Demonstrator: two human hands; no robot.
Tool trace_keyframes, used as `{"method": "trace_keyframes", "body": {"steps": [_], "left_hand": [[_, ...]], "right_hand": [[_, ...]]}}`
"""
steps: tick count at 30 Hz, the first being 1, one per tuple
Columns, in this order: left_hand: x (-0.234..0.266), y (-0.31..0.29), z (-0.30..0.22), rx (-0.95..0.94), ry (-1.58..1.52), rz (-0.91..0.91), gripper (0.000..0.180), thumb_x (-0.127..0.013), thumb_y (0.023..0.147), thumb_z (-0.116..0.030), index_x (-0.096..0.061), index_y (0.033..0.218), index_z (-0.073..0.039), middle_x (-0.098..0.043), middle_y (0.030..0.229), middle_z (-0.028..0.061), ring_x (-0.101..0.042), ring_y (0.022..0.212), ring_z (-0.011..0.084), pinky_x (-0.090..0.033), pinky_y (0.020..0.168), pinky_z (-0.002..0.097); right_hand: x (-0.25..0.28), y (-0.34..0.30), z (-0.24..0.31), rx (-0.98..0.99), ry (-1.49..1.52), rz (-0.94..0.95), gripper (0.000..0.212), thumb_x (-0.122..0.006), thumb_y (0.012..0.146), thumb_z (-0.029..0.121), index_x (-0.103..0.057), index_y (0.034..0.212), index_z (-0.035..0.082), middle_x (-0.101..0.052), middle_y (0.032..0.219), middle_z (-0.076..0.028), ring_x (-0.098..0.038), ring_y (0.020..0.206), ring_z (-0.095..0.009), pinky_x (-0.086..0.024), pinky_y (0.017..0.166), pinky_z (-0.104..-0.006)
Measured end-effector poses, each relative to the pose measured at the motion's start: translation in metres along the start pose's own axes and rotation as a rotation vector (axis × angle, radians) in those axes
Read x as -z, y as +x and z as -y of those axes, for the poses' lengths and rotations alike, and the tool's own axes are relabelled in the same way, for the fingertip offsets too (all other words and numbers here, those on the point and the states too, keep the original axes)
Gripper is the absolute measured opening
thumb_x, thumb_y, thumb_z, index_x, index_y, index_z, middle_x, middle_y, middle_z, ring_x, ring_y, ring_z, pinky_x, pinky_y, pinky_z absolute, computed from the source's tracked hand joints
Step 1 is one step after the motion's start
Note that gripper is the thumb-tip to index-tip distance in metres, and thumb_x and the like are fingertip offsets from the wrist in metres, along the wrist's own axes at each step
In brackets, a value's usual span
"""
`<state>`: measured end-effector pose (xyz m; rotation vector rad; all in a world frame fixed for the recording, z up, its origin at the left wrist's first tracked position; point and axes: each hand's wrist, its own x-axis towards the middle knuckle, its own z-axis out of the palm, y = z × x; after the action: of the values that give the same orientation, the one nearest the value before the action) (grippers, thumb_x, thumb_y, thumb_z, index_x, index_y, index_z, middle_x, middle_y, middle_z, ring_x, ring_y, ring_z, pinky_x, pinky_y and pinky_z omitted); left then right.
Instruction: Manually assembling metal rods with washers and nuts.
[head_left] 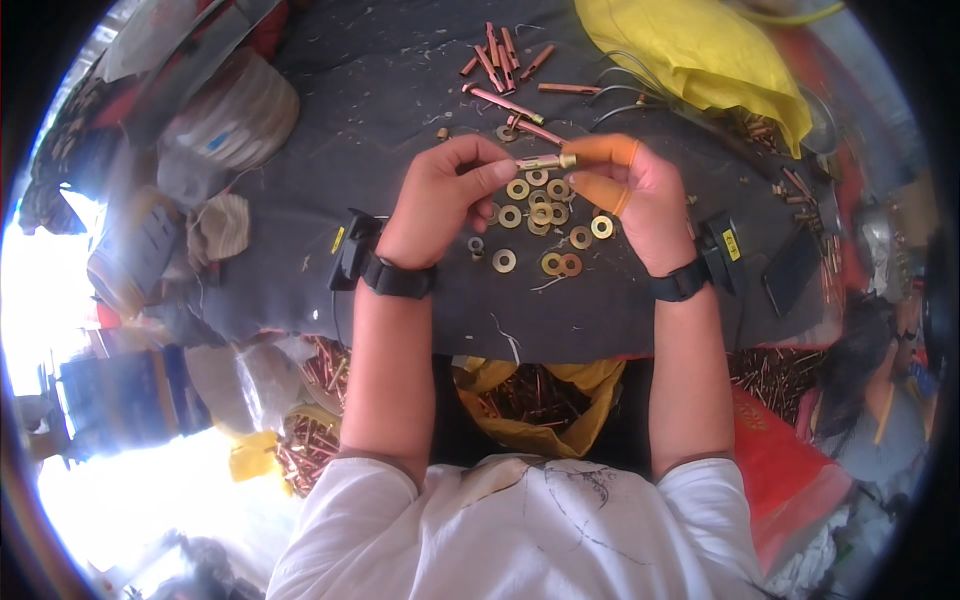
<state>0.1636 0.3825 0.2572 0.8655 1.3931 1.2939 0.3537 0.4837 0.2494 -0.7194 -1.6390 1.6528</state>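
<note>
An expansion anchor bolt with a yellowish end lies level between my two hands, above the dark cloth. My left hand pinches its left end between thumb and fingers. At the right end, the thumb and forefinger of my right hand, both in orange finger covers, close around the brassy tip. Right beneath are several loose flat washers, some overlapping. Beyond my hands lie several pinkish anchor bolts, a few of them heaped together.
A yellow sack with bolts spilling out lies at the far right. Thin wire loops stick out beside it. A dark flat phone-like object rests near the right edge. An open yellow bag of bolts sits below the table's front edge.
</note>
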Motion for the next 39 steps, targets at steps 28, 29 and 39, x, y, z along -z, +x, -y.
{"method": "trace_keyframes", "body": {"steps": [28,29,39], "left_hand": [[-0.001,-0.001,0.000,0.032,0.014,-0.022,0.017,-0.063,0.091,-0.020,-0.064,0.091,-0.003,-0.051,0.065,-0.0042,-0.038,0.046,0.0019,-0.027,0.040,0.0176],[-0.001,0.000,0.001,0.015,0.026,-0.021,0.017,-0.063,0.091,-0.020,-0.064,0.091,-0.003,-0.051,0.065,-0.0044,-0.037,0.046,0.0019,-0.028,0.040,0.0177],[-0.002,-0.001,0.000,-0.025,0.037,-0.026,0.017,-0.063,0.091,-0.019,-0.064,0.092,-0.002,-0.052,0.066,-0.0041,-0.040,0.047,0.0025,-0.030,0.041,0.0182]], "right_hand": [[0.005,0.000,0.006,-0.268,-0.026,0.037,0.022,-0.068,0.079,-0.003,-0.066,0.101,0.001,-0.065,0.100,-0.007,-0.062,0.090,-0.012,-0.050,0.080,-0.0240],[0.002,0.000,0.008,-0.349,-0.061,0.013,0.021,-0.068,0.080,-0.001,-0.066,0.101,0.001,-0.065,0.100,-0.006,-0.062,0.091,-0.011,-0.050,0.080,-0.0244],[0.007,0.001,-0.006,-0.159,-0.155,-0.056,0.022,-0.072,0.079,0.006,-0.068,0.100,0.004,-0.066,0.102,-0.004,-0.063,0.090,-0.012,-0.049,0.079,-0.0242]]}}
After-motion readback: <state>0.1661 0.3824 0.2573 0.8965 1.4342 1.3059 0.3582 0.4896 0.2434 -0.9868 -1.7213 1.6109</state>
